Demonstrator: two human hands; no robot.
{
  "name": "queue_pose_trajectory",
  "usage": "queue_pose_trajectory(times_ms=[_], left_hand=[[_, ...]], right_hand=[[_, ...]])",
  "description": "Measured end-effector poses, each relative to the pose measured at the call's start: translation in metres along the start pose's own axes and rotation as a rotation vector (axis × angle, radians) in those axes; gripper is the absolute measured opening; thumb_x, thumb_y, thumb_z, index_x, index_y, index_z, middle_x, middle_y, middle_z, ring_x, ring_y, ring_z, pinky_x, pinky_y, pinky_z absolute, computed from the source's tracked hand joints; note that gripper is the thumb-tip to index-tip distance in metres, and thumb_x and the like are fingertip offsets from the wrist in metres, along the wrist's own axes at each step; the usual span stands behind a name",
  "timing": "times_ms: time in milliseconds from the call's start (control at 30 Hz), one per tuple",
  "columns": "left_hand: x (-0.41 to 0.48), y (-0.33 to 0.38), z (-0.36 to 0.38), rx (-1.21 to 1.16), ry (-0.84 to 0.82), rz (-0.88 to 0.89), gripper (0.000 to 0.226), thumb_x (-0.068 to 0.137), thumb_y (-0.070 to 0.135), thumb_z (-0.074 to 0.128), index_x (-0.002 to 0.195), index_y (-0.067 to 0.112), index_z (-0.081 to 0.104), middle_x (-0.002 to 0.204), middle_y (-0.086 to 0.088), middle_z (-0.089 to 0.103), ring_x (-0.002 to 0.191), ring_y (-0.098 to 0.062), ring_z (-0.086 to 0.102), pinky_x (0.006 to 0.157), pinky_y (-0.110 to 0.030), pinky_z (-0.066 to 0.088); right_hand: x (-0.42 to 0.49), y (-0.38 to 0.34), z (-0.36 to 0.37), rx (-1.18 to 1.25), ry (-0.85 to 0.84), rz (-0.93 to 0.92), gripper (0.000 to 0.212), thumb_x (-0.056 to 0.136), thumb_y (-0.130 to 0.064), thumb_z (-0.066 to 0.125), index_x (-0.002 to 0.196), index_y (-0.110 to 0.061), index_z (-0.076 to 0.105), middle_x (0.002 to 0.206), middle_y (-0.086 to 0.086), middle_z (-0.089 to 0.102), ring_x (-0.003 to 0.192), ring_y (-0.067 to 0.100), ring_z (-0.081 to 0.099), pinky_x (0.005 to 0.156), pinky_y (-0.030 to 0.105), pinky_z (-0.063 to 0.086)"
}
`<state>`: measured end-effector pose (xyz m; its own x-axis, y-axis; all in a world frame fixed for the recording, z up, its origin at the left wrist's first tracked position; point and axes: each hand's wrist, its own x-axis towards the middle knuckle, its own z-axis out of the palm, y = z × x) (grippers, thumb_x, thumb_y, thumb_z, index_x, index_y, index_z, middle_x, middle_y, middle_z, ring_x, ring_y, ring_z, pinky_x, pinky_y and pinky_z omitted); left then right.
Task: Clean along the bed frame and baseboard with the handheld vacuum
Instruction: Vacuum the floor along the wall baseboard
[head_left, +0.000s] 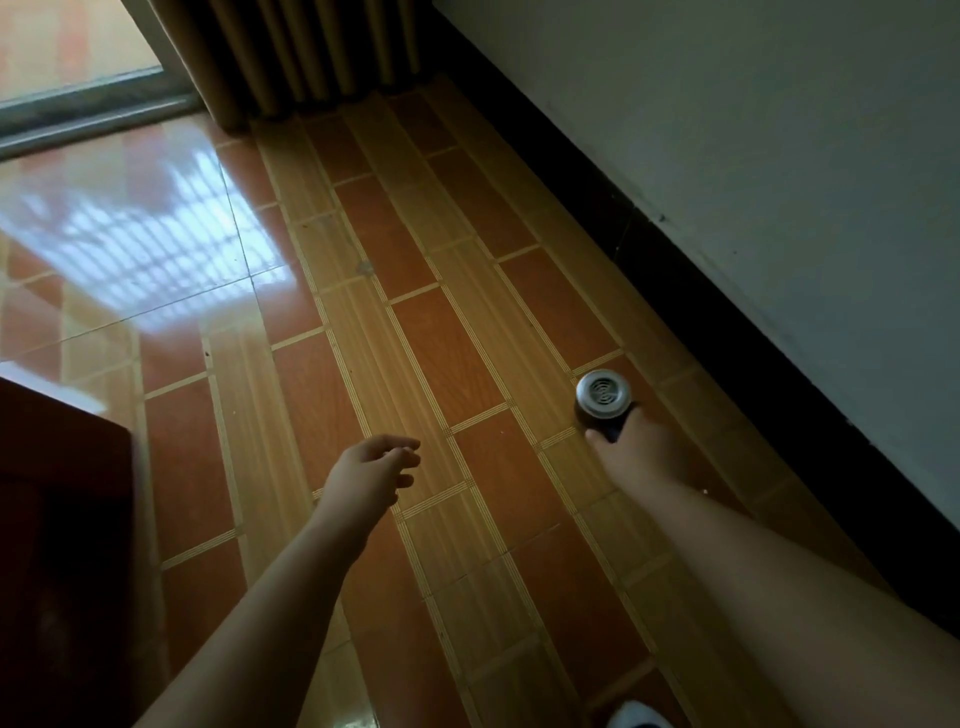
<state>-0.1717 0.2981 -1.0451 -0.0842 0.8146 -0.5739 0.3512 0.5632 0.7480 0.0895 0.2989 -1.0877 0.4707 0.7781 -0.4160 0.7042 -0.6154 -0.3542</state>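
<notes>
Head view: right hand (641, 447) clenches its grip round the handheld vacuum (605, 400); left hand (371, 467) hangs loosely open, empty

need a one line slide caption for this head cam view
Right hand holds the handheld vacuum low over the tiled floor near the black baseboard; left hand hovers empty.

Open floor (441, 338) — baseboard (649, 270) rightward

Glossy tiled floor (218, 244) mirrors window light at upper left; matt painted wall (779, 156); silvery metallic-looking vacuum (602, 394) end.
</notes>
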Motion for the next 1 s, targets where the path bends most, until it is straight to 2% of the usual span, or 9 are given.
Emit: queue_pose_trajectory(times_ms=[167,267,367,533,667,767,833,1000], left_hand=[[-0.001,-0.002,0.013,0.007,-0.022,-0.013,0.022,0.094,0.014,0.047,0.106,0.017,0.066,0.104,-0.002,0.068,0.095,-0.021,0.064,0.081,-0.033,0.05],[-0.003,-0.001,0.017,-0.006,-0.01,-0.037,0.021,0.094,0.014,0.048,0.104,0.018,0.066,0.104,-0.003,0.068,0.096,-0.022,0.063,0.084,-0.035,0.05],[-0.011,0.001,0.016,-0.03,0.035,-0.078,0.02,0.094,0.015,0.047,0.101,0.02,0.065,0.103,-0.002,0.068,0.096,-0.022,0.063,0.085,-0.036,0.05],[-0.037,-0.003,0.019,-0.06,0.099,-0.146,0.018,0.094,0.014,0.049,0.097,0.022,0.065,0.1,-0.002,0.068,0.095,-0.022,0.062,0.078,-0.032,0.049],[-0.056,-0.014,0.042,-0.076,0.064,-0.162,0.02,0.096,0.014,0.046,0.099,0.021,0.064,0.1,-0.001,0.067,0.096,-0.022,0.062,0.076,-0.029,0.048],[-0.06,-0.017,0.065,-0.072,0.008,-0.129,0.019,0.095,0.014,0.046,0.098,0.021,0.064,0.102,-0.002,0.067,0.097,-0.023,0.062,0.077,-0.029,0.048],[-0.062,-0.015,0.076,-0.076,-0.017,-0.088,0.019,0.095,0.014,0.047,0.099,0.021,0.064,0.102,-0.001,0.067,0.096,-0.021,0.062,0.073,-0.027,0.048],[-0.071,-0.002,0.092,-0.074,-0.047,0.013,0.02,0.094,0.015,0.047,0.103,0.021,0.064,0.104,0.001,0.067,0.095,-0.016,0.062,0.073,-0.026,0.048]], right_hand=[[0.004,0.015,-0.012,-0.003,0.034,0.038,0.048,0.09,-0.042,0.061,0.122,-0.007,0.051,0.109,0.014,0.067,0.095,0.031,0.067,0.072,0.036,0.054],[0.0,-0.009,0.0,0.054,-0.034,-0.028,0.045,0.09,-0.04,0.062,0.12,-0.008,0.052,0.109,0.01,0.066,0.094,0.027,0.067,0.077,0.039,0.058],[-0.017,-0.039,0.022,0.099,-0.118,-0.116,0.043,0.091,-0.041,0.06,0.12,-0.011,0.051,0.107,0.002,0.063,0.098,0.026,0.066,0.077,0.036,0.056],[-0.059,-0.053,0.058,0.068,-0.274,-0.174,0.045,0.092,-0.046,0.056,0.125,-0.016,0.05,0.116,0.007,0.066,0.1,0.023,0.068,0.072,0.031,0.054],[-0.056,-0.013,0.052,0.073,-0.184,-0.063,0.048,0.09,-0.047,0.056,0.125,-0.014,0.051,0.113,0.007,0.067,0.098,0.023,0.068,0.078,0.037,0.059],[-0.038,0.028,0.027,0.07,-0.061,0.031,0.047,0.09,-0.047,0.057,0.122,-0.012,0.053,0.111,0.008,0.068,0.097,0.026,0.068,0.073,0.033,0.055],[-0.029,0.053,0.008,0.086,0.0,0.103,0.047,0.09,-0.046,0.058,0.12,-0.011,0.054,0.108,0.01,0.068,0.093,0.027,0.069,0.072,0.036,0.057],[-0.02,0.103,-0.027,0.269,0.08,0.264,0.047,0.087,-0.039,0.065,0.119,-0.007,0.054,0.106,0.015,0.069,0.091,0.034,0.069,0.076,0.041,0.057]])
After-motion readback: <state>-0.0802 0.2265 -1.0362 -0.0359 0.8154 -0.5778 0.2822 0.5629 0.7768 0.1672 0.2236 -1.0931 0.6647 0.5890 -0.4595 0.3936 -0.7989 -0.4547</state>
